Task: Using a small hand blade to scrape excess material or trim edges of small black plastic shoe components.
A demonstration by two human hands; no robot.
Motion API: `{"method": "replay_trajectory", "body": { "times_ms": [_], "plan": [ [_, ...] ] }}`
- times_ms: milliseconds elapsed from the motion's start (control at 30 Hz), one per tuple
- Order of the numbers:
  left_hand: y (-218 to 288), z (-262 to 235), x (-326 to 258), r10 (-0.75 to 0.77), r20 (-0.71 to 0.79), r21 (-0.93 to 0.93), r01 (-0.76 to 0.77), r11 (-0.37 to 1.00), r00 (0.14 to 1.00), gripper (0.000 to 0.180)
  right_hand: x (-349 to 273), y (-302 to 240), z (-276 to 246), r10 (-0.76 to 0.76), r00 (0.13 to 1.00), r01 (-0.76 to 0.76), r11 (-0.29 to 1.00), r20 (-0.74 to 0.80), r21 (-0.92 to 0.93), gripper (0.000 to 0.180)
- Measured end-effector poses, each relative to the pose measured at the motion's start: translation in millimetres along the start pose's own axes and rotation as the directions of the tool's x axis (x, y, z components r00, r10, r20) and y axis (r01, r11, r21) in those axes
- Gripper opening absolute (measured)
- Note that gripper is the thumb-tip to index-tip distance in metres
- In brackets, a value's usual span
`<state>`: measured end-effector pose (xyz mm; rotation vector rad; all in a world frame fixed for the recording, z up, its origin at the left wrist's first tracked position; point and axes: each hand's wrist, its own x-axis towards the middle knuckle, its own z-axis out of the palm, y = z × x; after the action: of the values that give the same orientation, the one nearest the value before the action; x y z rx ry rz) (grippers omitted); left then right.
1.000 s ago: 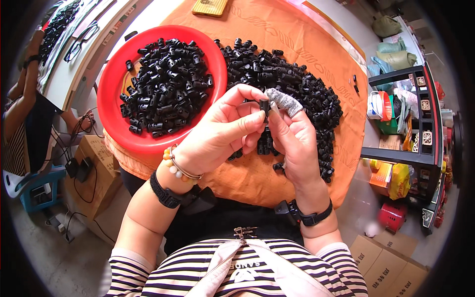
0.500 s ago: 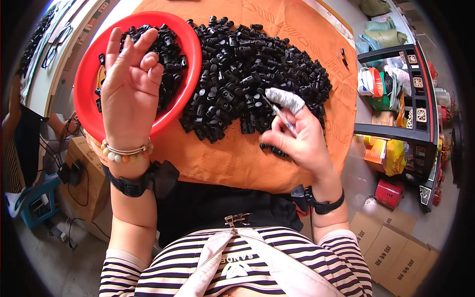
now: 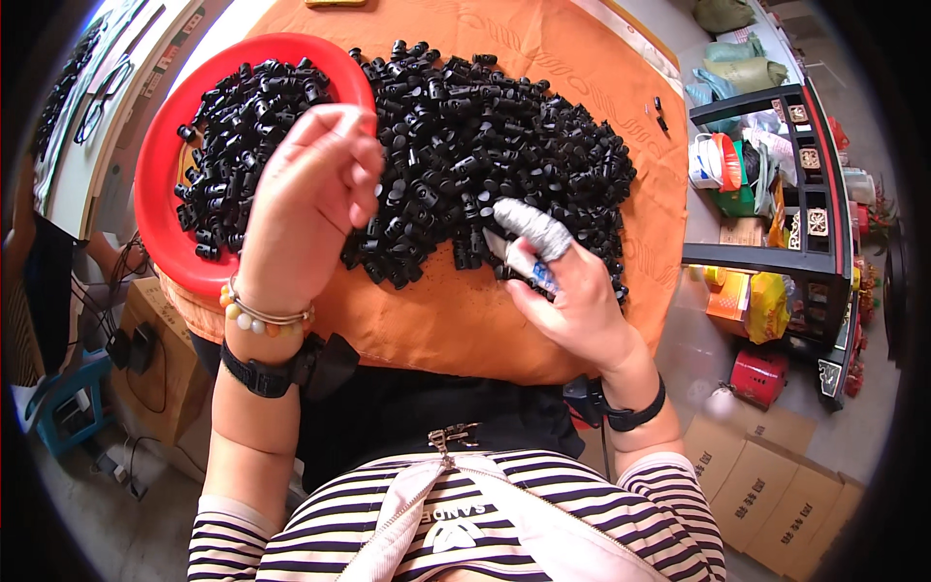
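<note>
A broad heap of small black plastic cord locks [image 3: 485,136] covers the middle of the table. To its left stands a red round basin [image 3: 155,179] with many more cord locks inside. My left hand [image 3: 310,199] hangs above the basin's right rim, somewhat blurred. Its fingers are curled inward, and whatever they might hold is hidden. At the heap's near edge, my right hand [image 3: 587,306] pinches a small flat blade-like tool [image 3: 529,266], whitish with a blue patch, between thumb and fingers. A grey-white wrap [image 3: 536,229] covers the right index finger.
An orange cloth [image 3: 456,335] covers the table. Loose small black pieces [image 3: 661,114] lie at its right, and a yellow-edged object [image 3: 335,3] at its far edge. Right of the table is a black-framed shelf [image 3: 756,257] with packages; cardboard boxes [image 3: 776,495] are on the floor.
My left hand has left its place over the basin, moving right and closer to me; its spread fingers have curled. The black piece seen beneath my right hand no longer shows.
</note>
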<state>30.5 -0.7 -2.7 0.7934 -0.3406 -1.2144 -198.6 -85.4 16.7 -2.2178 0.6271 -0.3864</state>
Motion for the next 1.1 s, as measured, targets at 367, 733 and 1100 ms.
{"method": "replay_trajectory", "body": {
  "times_ms": [367, 733, 1100],
  "plan": [
    [-9.9, 21.5, -12.2, -0.340, 0.317, 0.320, 0.237, 0.917, 0.886, 0.030, 38.9, -34.0, 5.1, 0.040, 0.999, -0.020, 0.879, -0.032, 0.476, 0.074],
    [-5.5, 17.1, -9.7, -0.275, 0.380, 0.075, 0.267, 0.961, 0.883, 0.026, 38.9, -39.5, 6.1, -0.088, 0.986, 0.132, 0.930, -0.143, 0.344, 0.068],
    [-9.9, 12.7, -7.4, -0.174, 0.329, 0.127, 0.139, 0.982, 0.928, 0.035, 39.4, -36.3, 16.1, 0.150, 0.966, 0.008, 0.795, -0.209, 0.607, 0.053]
  ]
}}
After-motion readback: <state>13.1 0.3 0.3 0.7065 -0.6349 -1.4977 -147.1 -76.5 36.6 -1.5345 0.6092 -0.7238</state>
